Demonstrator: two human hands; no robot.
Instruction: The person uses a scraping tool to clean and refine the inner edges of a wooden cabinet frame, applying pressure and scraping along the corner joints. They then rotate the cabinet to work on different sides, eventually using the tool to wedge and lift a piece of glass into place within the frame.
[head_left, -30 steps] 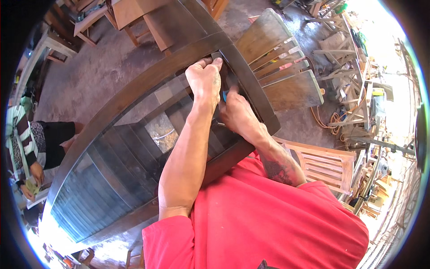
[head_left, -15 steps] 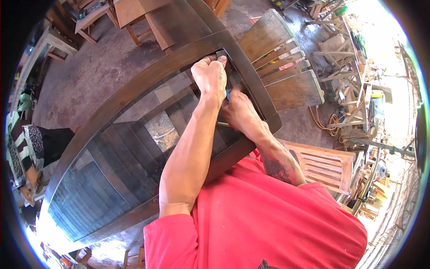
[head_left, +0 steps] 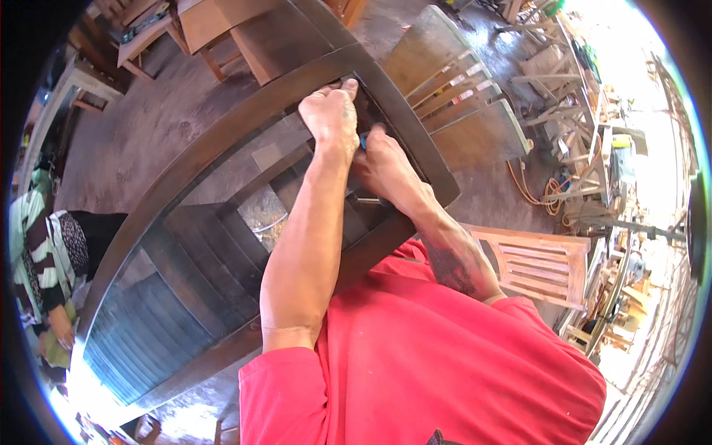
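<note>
In front of me is a large dark-brown wooden frame (head_left: 220, 124) with a curved long side and an open middle. My left hand (head_left: 331, 117) is curled into a fist by the inner edge of its far right corner, thumb pointing up; what its fingers grip is hidden. Just to the right and nearer, my right hand (head_left: 391, 169) is closed, slightly blurred, inside the same end of the frame. A small blue piece (head_left: 363, 141) shows between the hands at its fingers. A thin pale rod (head_left: 366, 200) lies below that hand, and I cannot tell whether they are joined.
Slatted wooden panels (head_left: 475, 137) stand beyond the frame's right end. A pale slatted chair back (head_left: 545, 261) is close on my right, with an orange hose (head_left: 552, 199) behind it. Wooden furniture (head_left: 215, 30) stands at the far left. Another person (head_left: 55, 252) is at the left edge.
The view has shifted a little, so the frame and both hands appear slightly to the left. Both hands stay at the same end of the frame. The other person's hand at the left has moved.
</note>
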